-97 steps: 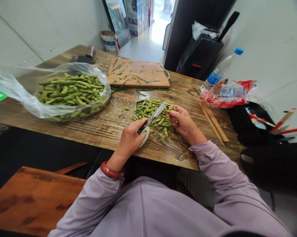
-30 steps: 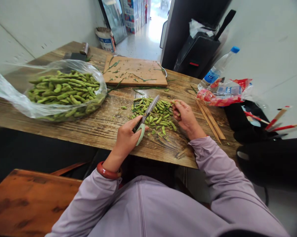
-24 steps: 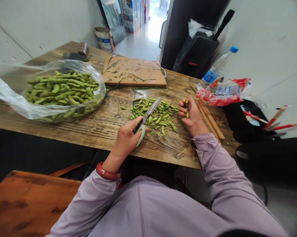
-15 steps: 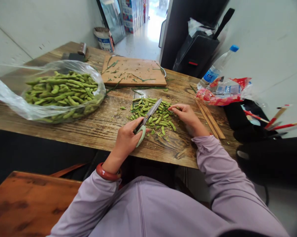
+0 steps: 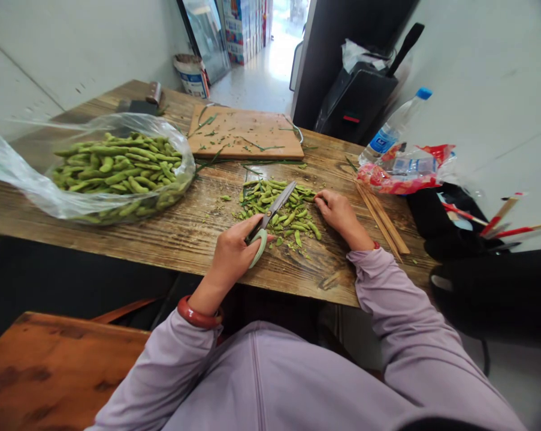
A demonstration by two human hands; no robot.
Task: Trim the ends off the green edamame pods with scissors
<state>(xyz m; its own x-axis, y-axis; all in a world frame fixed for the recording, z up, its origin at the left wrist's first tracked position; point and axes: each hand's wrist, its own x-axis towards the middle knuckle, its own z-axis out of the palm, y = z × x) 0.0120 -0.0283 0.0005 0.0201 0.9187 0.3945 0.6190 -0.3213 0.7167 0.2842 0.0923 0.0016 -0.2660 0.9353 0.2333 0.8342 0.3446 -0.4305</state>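
Observation:
My left hand [image 5: 235,250] is closed round the pale green handles of a pair of scissors [image 5: 275,206]. The blades are together and point up and to the right, over a pile of green soybean pods [image 5: 292,224] on the wooden table. At the pile's right edge is my right hand [image 5: 338,216], its thumb and fingers pinched together and low to the tabletop. What lies between those fingertips is too small to make out. To the left, a clear plastic bag [image 5: 187,164] lies open, full of more soybean pods [image 5: 121,161].
A cutting board [image 5: 247,134] with green scraps lies behind the pile. Wooden chopsticks [image 5: 380,218], a water bottle [image 5: 389,131] and a red-and-clear wrapper [image 5: 409,173] are at the right. A cleaver [image 5: 147,102] lies at the back left. The table's front edge [image 5: 270,286] is close to my body.
My right hand has shifted slightly right and down, its fingers more tucked in. My left hand and the scissors have barely moved. The view has tipped a little.

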